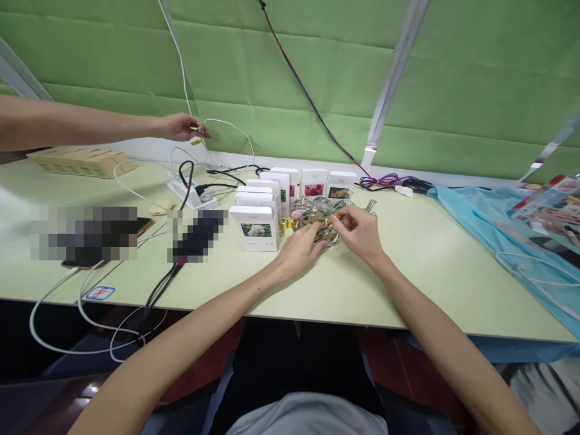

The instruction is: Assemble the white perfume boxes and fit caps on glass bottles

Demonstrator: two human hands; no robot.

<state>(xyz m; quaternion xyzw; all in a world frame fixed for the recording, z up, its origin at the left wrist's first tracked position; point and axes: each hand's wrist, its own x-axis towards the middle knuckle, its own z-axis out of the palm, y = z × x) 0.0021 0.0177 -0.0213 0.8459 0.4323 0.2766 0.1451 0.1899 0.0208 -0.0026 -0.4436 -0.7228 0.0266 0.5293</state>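
Note:
Several round clear glass bottles with gold-coloured parts are clustered near the middle of the table, and dried plant-like bits seem to show inside them. My left hand reaches in from the front, its fingers and thumb closed on a bottle at the near side of the cluster. Just to the right, my right hand pinches a small gold cap between thumb and fingers. Both hands partly hide the bottle between them. White boxes with flower pictures stand upright to the left of and behind the bottles.
Another person's hand reaches in from the left, above a power strip with cables. Phones and a dark device lie at left. Cream cartons stand behind. Blue cloth covers the right end.

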